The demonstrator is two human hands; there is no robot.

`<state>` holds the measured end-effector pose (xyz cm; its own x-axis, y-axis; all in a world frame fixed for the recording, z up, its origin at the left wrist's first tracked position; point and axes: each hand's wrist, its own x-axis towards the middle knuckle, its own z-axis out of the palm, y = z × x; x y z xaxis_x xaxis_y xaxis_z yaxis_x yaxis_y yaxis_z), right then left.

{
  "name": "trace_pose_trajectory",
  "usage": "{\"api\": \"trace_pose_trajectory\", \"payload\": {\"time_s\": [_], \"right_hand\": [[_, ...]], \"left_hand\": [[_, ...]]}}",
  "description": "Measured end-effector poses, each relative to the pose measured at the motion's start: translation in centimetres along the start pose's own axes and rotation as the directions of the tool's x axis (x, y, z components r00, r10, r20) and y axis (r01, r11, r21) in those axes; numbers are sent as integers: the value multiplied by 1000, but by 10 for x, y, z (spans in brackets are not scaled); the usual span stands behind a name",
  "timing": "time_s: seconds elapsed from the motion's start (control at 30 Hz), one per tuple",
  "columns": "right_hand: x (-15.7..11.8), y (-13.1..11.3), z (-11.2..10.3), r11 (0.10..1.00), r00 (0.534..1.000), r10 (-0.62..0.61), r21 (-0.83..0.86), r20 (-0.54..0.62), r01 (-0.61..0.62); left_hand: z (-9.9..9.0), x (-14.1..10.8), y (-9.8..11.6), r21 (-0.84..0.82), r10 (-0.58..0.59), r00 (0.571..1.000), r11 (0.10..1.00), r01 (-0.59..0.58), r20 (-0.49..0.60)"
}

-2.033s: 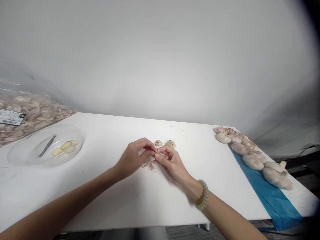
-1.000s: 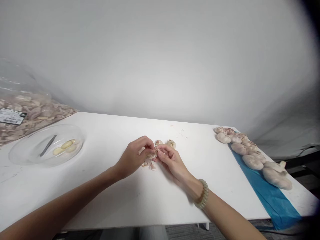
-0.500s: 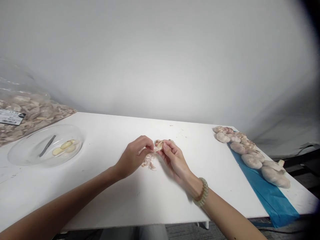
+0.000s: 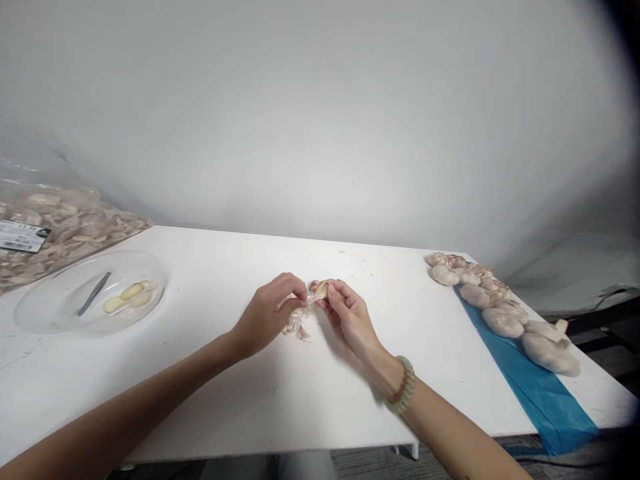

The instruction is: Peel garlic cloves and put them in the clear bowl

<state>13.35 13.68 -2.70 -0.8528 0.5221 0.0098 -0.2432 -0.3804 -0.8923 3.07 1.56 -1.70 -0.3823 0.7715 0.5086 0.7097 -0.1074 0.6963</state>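
Observation:
Over the middle of the white table, my right hand (image 4: 350, 317) pinches a garlic clove (image 4: 321, 291) between thumb and fingers, partly covered by skin. Close beside it, my left hand (image 4: 273, 312) has its thumb and forefinger pressed together at a thin piece of garlic skin (image 4: 309, 301). Loose garlic peelings (image 4: 299, 325) lie on the table just below the fingertips. Part of what lies behind the right fingers is hidden.
A clear plastic bowl (image 4: 55, 320) at left holds several peeled cloves (image 4: 131, 291) and a small dark knife (image 4: 95, 293). Behind it is a bag of peelings (image 4: 75, 223). Garlic bulbs (image 4: 503, 321) line the right side, partly on a blue strip (image 4: 530, 387) of the table (image 4: 210, 413).
The clove in my right hand is tilted slightly and shows a little more of its pale side. Both hands stay in nearly the same place.

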Motion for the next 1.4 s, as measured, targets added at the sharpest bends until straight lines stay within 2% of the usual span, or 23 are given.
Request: {"api": "trace_pose_trajectory", "payload": {"time_s": [0.23, 0.4, 0.47, 0.53, 0.63, 0.77, 0.9, 1.0, 1.1, 1.2, 1.3, 1.4], "right_hand": [[12, -5, -19, 992, 989, -123, 17, -80, 124], [10, -5, -16, 995, 995, -99, -22, 11, 99], [7, -4, -12, 996, 996, -74, -49, 41, 76], [4, -4, -10, 995, 996, -56, -81, 67, 62], [1, -4, -8, 988, 992, -56, -135, 115, 72], [0, -2, -8, 982, 987, -52, -169, 153, 78], [1, 2, -9, 987, 988, -27, -155, 150, 51], [1, 4, -10, 988, 986, -21, -146, 163, 45], [1, 5, -10, 987, 984, -14, -155, 179, 42], [0, 5, -10, 985, 980, 2, -172, 199, 33], [-1, 6, -10, 981, 974, 5, -190, 225, 39], [-1, 7, -10, 976, 971, 3, -211, 237, 48]], "left_hand": [[-2, -3, 3, -16, 101, 995, 995, -101, -4], [-1, -1, -7, 107, -50, 998, 993, 53, -24], [1, 0, -12, 153, -104, 995, 983, 102, 6], [2, -1, -17, 198, -114, 992, 975, 102, 52], [3, -1, -22, 274, -69, 995, 961, 46, 72], [1, -1, -21, 341, -9, 1000, 940, 17, -22], [-2, 1, -15, 339, 0, 994, 940, 37, -106], [-4, 2, -9, 297, 42, 981, 955, 17, -191], [-5, 2, -5, 214, 157, 958, 971, -106, -239], [-4, 1, -4, 169, 258, 939, 960, -222, -230], [-2, 0, -4, 142, 272, 935, 959, -244, -227], [-1, -1, -3, 111, 230, 943, 972, -208, -241]]}}
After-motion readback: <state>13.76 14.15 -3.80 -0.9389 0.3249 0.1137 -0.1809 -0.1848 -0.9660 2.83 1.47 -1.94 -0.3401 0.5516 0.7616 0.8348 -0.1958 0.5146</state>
